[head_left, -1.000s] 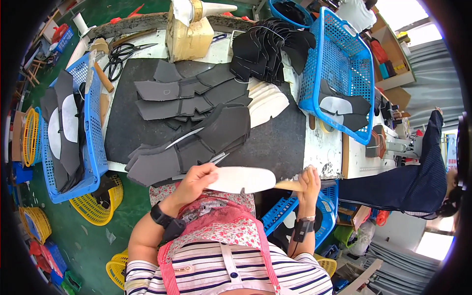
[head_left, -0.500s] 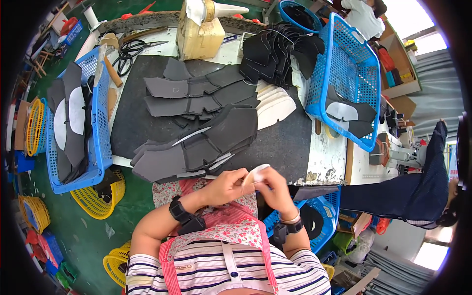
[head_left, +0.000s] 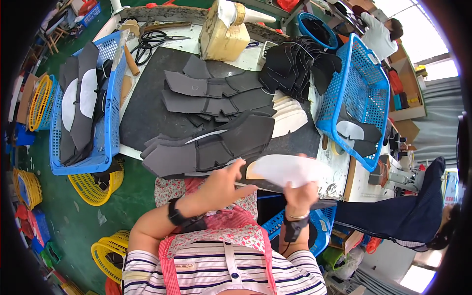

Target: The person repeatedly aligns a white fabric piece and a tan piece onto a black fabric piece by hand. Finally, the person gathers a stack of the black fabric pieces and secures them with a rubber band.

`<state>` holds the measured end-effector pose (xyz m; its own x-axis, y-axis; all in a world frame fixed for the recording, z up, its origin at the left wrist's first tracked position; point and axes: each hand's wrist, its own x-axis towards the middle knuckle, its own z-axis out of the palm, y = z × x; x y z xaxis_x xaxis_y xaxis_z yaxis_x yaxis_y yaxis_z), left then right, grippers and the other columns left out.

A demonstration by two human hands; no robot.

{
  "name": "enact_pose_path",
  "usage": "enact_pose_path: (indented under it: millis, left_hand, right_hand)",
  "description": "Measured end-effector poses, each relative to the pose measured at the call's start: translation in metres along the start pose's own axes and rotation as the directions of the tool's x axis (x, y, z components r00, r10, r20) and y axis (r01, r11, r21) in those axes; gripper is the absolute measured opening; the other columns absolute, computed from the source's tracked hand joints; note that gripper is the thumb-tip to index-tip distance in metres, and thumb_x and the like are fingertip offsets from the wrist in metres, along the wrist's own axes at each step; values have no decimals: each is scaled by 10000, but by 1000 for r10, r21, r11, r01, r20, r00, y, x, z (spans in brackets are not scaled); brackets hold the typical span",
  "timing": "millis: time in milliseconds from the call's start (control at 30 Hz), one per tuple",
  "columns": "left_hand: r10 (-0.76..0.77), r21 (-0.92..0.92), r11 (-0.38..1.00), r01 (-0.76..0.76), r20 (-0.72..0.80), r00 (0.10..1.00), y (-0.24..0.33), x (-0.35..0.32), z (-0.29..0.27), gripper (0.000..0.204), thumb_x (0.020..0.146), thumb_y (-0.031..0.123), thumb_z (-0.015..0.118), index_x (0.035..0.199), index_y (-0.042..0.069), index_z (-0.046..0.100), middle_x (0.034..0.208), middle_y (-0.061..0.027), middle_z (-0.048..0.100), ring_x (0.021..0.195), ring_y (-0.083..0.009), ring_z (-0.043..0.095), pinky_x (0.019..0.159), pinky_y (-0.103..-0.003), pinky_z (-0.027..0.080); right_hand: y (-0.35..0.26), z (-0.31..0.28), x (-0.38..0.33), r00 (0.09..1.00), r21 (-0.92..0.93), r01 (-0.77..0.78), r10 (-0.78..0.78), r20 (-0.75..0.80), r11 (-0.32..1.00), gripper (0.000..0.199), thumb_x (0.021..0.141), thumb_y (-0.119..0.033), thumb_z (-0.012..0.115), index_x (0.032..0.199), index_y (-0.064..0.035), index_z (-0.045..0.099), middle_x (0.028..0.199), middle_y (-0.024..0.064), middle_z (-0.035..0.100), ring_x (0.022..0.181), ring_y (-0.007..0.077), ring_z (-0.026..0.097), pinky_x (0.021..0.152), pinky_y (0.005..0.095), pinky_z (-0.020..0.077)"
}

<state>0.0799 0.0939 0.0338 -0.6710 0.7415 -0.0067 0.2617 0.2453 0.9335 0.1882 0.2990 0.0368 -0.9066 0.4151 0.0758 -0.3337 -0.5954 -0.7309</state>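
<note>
A white half-oval piece [head_left: 290,169] with a cream edge is gripped at its right end by my right hand [head_left: 301,196]. It hangs over the near edge of the black mat [head_left: 142,115], slightly blurred. My left hand [head_left: 222,191] has its fingers apart and holds nothing, just left of the white piece. Beyond it, dark grey cut panels [head_left: 172,157] lie overlapped in a pile on the mat. More dark panels [head_left: 191,84] are spread farther back. Cream curved pieces [head_left: 289,117] lie fanned at their right, below a bundle of black cut pieces [head_left: 287,69].
Blue baskets with dark and white pieces stand at left [head_left: 112,108] and right [head_left: 354,83]. Black-handled scissors [head_left: 147,44] and a yellowed block [head_left: 223,42] carrying a cone are at the table's back. Someone in dark clothing [head_left: 388,211] is at the right.
The white piece, earlier bent between both hands, is now spread flat in my right hand, farther right. My left hand has let go and opened. The view has shifted slightly.
</note>
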Motion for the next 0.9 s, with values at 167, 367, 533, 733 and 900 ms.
enact_pose_path:
  millis: [167,367,533,733,900]
  left_hand:
    - [-65,-479,877,-31,-183,981,-27,-12,-56,248,855,137,683,960,-54,565,690,-88,586,587,-81,534,530,-263,427]
    - [-93,81,987,139,-417,904,-42,-18,-70,213,836,94,692,721,-30,562,611,-68,540,566,-55,468,505,-260,371]
    - [-151,9,986,169,-403,903,-49,-19,-73,224,814,93,704,709,-29,547,588,-90,516,537,-118,463,495,-297,368]
    - [15,350,923,159,-445,895,-51,-11,-70,275,778,162,741,687,-20,555,674,-88,567,566,-248,568,515,-367,427]
    - [-84,677,685,271,-296,951,-40,2,-93,316,756,248,757,797,-9,578,806,-126,600,723,-360,600,614,-430,476]
  right_hand:
    - [55,78,46,957,34,-285,283,66,958,315,795,6,671,1075,-37,534,1042,64,577,964,168,586,655,297,495]
    - [94,65,72,936,-885,324,20,351,334,184,746,-68,770,722,3,602,596,63,553,525,181,554,528,294,439]
    - [102,63,71,934,-895,333,27,357,296,200,737,-70,776,713,4,592,637,114,558,539,237,553,512,317,430]
    - [107,65,71,892,-892,447,-36,450,-60,305,772,-216,752,697,-30,522,634,115,514,561,310,562,498,381,441]
    - [82,40,70,980,-925,52,-158,120,-377,396,799,-349,729,693,-33,514,638,117,548,573,331,580,509,399,460]
